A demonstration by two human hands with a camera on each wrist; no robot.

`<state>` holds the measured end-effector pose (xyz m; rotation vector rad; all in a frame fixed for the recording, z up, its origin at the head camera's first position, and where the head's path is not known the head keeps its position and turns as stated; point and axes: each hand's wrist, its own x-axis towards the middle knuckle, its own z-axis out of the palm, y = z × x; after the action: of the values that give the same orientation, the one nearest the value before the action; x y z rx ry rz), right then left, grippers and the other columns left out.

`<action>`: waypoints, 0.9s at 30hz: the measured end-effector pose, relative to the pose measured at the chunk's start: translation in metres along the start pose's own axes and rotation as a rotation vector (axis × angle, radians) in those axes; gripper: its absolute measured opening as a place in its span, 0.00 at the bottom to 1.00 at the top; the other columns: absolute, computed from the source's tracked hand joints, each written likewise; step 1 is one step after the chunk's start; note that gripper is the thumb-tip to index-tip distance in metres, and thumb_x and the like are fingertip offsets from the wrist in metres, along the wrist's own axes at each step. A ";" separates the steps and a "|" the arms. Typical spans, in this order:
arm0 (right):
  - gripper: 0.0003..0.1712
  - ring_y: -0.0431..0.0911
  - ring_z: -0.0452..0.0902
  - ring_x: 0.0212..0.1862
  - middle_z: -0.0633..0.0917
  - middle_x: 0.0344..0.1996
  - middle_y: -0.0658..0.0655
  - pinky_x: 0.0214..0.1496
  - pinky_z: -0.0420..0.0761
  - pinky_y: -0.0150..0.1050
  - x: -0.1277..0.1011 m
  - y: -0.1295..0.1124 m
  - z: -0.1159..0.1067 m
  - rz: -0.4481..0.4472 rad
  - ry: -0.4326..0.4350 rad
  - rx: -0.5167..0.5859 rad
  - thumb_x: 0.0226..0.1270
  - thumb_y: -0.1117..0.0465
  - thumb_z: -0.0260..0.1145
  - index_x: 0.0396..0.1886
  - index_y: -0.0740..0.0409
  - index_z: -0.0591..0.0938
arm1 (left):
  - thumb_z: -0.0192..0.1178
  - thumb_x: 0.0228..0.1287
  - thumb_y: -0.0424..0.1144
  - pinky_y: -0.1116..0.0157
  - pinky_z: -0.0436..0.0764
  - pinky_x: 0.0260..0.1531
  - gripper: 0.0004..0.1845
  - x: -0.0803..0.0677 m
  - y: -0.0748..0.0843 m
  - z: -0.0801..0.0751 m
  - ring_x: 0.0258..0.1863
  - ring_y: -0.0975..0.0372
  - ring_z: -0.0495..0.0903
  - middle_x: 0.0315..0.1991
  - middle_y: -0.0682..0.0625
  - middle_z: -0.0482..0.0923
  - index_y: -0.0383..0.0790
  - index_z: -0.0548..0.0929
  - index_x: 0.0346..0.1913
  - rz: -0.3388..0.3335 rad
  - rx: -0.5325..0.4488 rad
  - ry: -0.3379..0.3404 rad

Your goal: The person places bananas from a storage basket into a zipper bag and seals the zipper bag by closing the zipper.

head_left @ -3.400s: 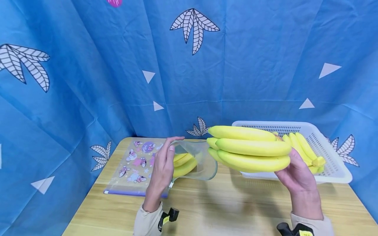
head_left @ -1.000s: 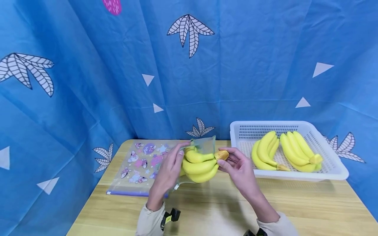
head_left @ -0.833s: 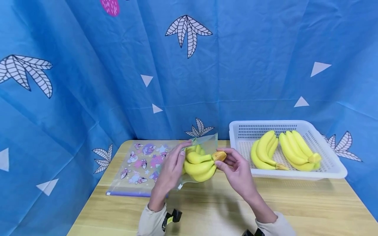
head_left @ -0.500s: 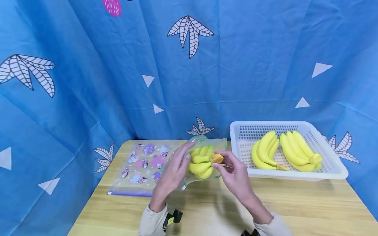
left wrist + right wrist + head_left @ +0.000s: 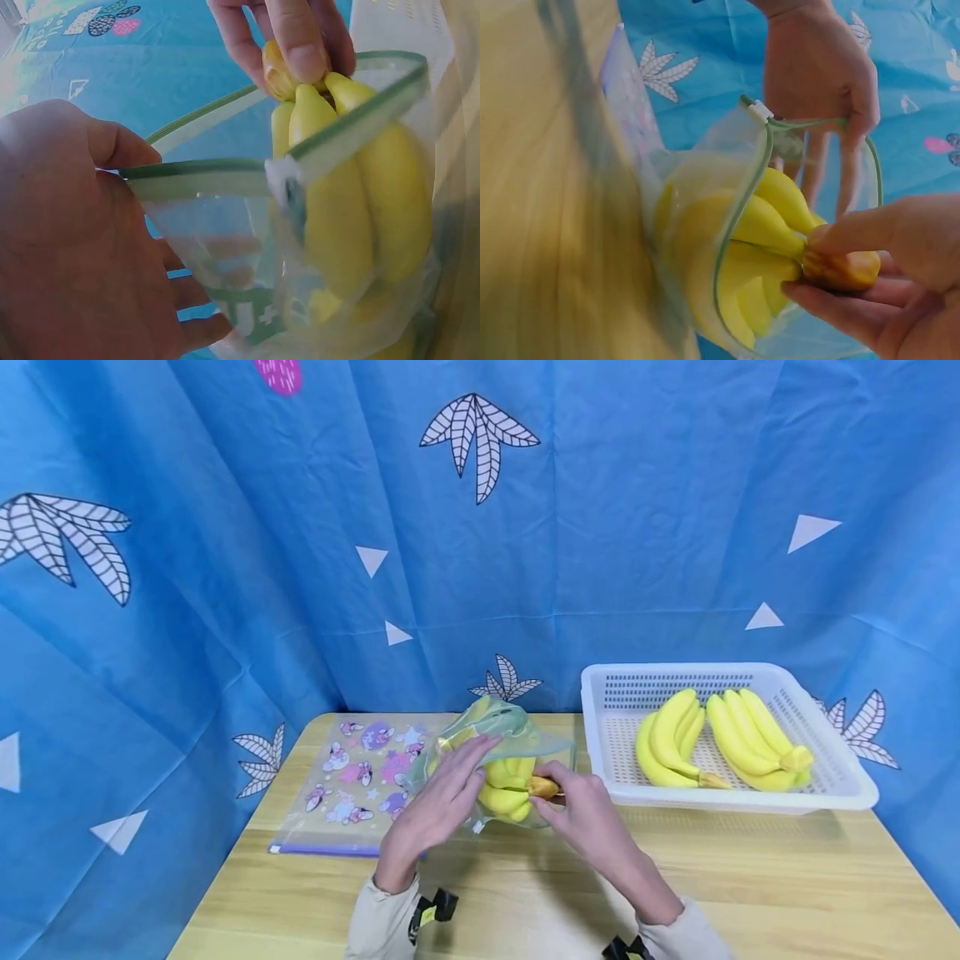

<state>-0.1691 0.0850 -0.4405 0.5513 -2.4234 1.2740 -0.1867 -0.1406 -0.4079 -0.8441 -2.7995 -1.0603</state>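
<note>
A clear zip bag (image 5: 517, 739) with a green rim stands tilted on the wooden table (image 5: 750, 893). My left hand (image 5: 442, 793) grips its rim and holds the mouth wide. A yellow banana bunch (image 5: 504, 781) sits mostly inside, with another bunch behind it deeper in the bag. My right hand (image 5: 577, 802) pinches the bunch's brown stem (image 5: 542, 787) at the bag's mouth. In the left wrist view the rim (image 5: 225, 176) runs across the bananas (image 5: 360, 217), under the right hand's fingers (image 5: 292, 37). The right wrist view shows the stem (image 5: 844, 271), the bananas (image 5: 761, 240) and the left hand (image 5: 817, 82).
A white perforated basket (image 5: 750, 799) at the right rear holds two more banana bunches (image 5: 671, 739) (image 5: 750, 735). Flat cartoon-printed zip bags (image 5: 348, 777) lie at the left rear of the table. Blue patterned cloth hangs behind and at both sides.
My right hand has brought the bunch from beside the basket into the bag and pushed it deeper. The bag's mouth has risen and now covers most of the bunch.
</note>
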 end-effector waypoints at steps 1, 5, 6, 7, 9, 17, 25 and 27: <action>0.17 0.46 0.88 0.38 0.89 0.34 0.53 0.39 0.86 0.31 0.000 0.000 0.002 0.000 -0.005 -0.008 0.52 0.74 0.79 0.41 0.59 0.85 | 0.39 0.82 0.40 0.39 0.45 0.75 0.28 0.000 0.000 0.001 0.79 0.48 0.53 0.80 0.41 0.56 0.45 0.61 0.80 0.000 0.004 -0.004; 0.16 0.48 0.89 0.35 0.90 0.34 0.59 0.36 0.85 0.28 -0.002 0.003 0.015 -0.050 0.050 0.003 0.52 0.72 0.80 0.41 0.63 0.86 | 0.38 0.81 0.39 0.38 0.43 0.75 0.28 0.000 -0.002 0.004 0.79 0.47 0.53 0.80 0.40 0.56 0.44 0.60 0.80 -0.004 -0.002 -0.017; 0.16 0.48 0.89 0.34 0.90 0.34 0.60 0.35 0.84 0.28 -0.003 0.003 0.018 -0.066 0.076 0.015 0.52 0.72 0.80 0.41 0.64 0.86 | 0.38 0.81 0.38 0.39 0.43 0.75 0.28 -0.001 -0.002 0.005 0.79 0.48 0.52 0.80 0.40 0.55 0.45 0.60 0.81 -0.009 -0.007 -0.021; 0.16 0.48 0.89 0.33 0.90 0.34 0.60 0.34 0.84 0.28 -0.003 0.004 0.022 -0.082 0.104 0.020 0.52 0.71 0.81 0.41 0.64 0.86 | 0.38 0.81 0.38 0.39 0.44 0.75 0.28 -0.001 -0.003 0.005 0.80 0.47 0.51 0.80 0.40 0.55 0.45 0.60 0.81 -0.011 -0.013 -0.024; 0.16 0.48 0.89 0.32 0.90 0.34 0.60 0.33 0.84 0.27 -0.003 0.007 0.029 -0.097 0.142 0.034 0.51 0.71 0.81 0.40 0.64 0.86 | 0.38 0.82 0.39 0.40 0.45 0.76 0.28 -0.002 -0.004 0.006 0.80 0.47 0.50 0.81 0.40 0.53 0.46 0.59 0.81 -0.018 -0.025 -0.029; 0.13 0.47 0.89 0.36 0.89 0.35 0.58 0.37 0.84 0.27 -0.004 0.017 0.060 -0.016 0.102 0.089 0.56 0.69 0.80 0.39 0.63 0.85 | 0.36 0.82 0.38 0.36 0.41 0.74 0.28 -0.001 -0.014 0.014 0.80 0.47 0.51 0.81 0.41 0.53 0.44 0.59 0.81 0.028 -0.117 -0.076; 0.18 0.48 0.89 0.40 0.90 0.40 0.61 0.41 0.87 0.34 -0.004 0.020 0.056 0.019 -0.122 0.028 0.63 0.67 0.74 0.53 0.68 0.85 | 0.36 0.82 0.34 0.34 0.34 0.73 0.27 -0.003 -0.026 0.016 0.79 0.48 0.52 0.80 0.41 0.55 0.42 0.60 0.80 0.071 -0.192 -0.105; 0.18 0.46 0.88 0.37 0.90 0.39 0.60 0.38 0.86 0.31 -0.005 0.022 0.054 0.017 -0.135 0.015 0.63 0.67 0.75 0.52 0.66 0.85 | 0.38 0.81 0.33 0.35 0.34 0.73 0.28 -0.006 -0.028 0.015 0.80 0.47 0.51 0.80 0.40 0.54 0.42 0.61 0.80 0.070 -0.185 -0.113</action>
<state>-0.1821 0.0524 -0.4876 0.6411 -2.5345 1.3023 -0.1931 -0.1518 -0.4381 -1.0432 -2.7685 -1.3157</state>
